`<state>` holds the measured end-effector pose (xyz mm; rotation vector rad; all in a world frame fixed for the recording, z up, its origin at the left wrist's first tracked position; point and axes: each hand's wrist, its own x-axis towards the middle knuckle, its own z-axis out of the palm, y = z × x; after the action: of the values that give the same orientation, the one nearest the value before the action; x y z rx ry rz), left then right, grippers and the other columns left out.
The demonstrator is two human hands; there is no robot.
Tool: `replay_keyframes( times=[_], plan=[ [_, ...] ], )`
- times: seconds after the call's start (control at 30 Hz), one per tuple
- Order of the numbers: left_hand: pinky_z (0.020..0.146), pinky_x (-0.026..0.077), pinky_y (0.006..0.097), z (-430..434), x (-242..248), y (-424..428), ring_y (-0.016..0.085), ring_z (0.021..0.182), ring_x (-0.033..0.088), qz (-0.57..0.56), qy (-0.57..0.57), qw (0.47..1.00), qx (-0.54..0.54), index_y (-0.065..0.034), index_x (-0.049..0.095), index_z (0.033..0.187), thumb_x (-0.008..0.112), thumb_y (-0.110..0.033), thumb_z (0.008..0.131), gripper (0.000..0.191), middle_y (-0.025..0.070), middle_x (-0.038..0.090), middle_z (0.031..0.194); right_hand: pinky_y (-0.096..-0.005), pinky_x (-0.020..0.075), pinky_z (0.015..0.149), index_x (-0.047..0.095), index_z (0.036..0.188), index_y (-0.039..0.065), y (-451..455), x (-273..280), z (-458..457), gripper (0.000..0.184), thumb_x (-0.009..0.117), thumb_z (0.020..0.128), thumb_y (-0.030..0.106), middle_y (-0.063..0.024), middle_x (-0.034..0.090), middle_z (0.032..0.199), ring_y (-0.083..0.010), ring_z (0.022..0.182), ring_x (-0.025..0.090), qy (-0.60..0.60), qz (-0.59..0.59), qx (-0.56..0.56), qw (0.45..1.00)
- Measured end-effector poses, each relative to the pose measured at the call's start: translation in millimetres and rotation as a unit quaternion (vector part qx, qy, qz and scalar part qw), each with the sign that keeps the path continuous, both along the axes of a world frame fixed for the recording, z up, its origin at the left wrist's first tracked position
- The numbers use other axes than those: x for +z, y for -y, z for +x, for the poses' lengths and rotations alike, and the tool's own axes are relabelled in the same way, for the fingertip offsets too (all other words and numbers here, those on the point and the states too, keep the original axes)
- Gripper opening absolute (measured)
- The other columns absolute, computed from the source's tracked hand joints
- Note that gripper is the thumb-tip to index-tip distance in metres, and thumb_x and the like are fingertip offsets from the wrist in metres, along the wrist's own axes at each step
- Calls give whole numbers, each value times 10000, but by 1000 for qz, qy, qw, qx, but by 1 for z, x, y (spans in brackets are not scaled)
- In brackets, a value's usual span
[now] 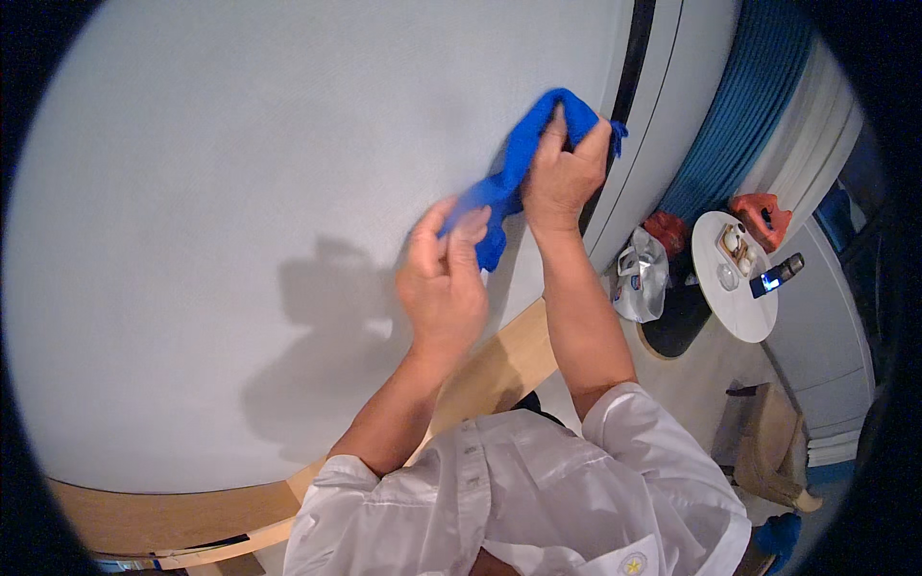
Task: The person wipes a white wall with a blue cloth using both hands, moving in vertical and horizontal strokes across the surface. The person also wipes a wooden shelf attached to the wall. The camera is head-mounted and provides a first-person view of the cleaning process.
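Observation:
A bright blue cloth (522, 147) is stretched between my two raised hands, in front of a pale wall (216, 144). My right hand (565, 169) grips its upper part close to the dark vertical strip at the wall's edge, with the cloth looped over the fingers and a small end sticking out beyond them. My left hand (446, 273), lower and to the left, has its fingers curled around the lower part of the cloth, which is blurred there. A loose fold of cloth hangs between the hands. Shadows of my arms fall on the wall.
A wooden ledge (504, 353) runs below the wall. At the right stand a round white table (745, 324) with a tea tray (736, 248), a glass bowl (727, 276) and a dark cylindrical device (778, 276), a plastic bag (639, 288), a chair (767, 439) and blue curtains (742, 108).

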<state>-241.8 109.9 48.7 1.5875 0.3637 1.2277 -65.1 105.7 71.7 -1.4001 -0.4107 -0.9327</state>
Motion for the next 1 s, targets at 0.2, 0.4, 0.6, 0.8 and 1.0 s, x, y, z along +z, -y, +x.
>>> replay_keyframes(
  times=[0.2,0.4,0.6,0.8,1.0],
  plan=[
    [1002,574,371,20,-20,5,255,1142,706,17,-81,995,-57,125,477,1382,511,-84,1093,359,266,696,1256,-492,469,919,579,1185,-14,11,-44,23,267,655,970,126,-231,634,1061,-432,1015,609,-70,-19,3,997],
    [1044,559,413,35,-6,5,320,1182,695,20,9,997,-79,125,432,1392,463,-69,1100,352,298,681,1256,-489,430,954,604,1173,0,0,5,33,269,659,913,40,-203,611,1086,-412,1033,555,24,49,-13,998],
    [1004,549,347,5,-1,10,245,1149,712,-55,151,987,-4,105,514,1355,512,-20,1072,309,214,717,1225,-463,461,909,649,1234,57,-11,51,-20,487,734,755,58,-118,684,1150,-368,973,623,308,-6,35,951],
    [1036,522,342,18,-2,12,251,1191,688,-8,157,987,-10,110,432,1422,502,19,1061,379,233,683,1274,-433,496,863,665,1184,59,-8,62,-19,475,764,721,13,-108,698,1099,-323,903,646,379,-51,49,923],
    [1093,505,395,68,-1,17,301,1256,653,6,65,992,-105,115,379,1455,517,26,1049,438,294,638,1348,-479,493,902,659,1169,35,3,47,44,352,725,826,-13,-189,651,1044,-409,989,614,147,26,-35,988]
  ],
)
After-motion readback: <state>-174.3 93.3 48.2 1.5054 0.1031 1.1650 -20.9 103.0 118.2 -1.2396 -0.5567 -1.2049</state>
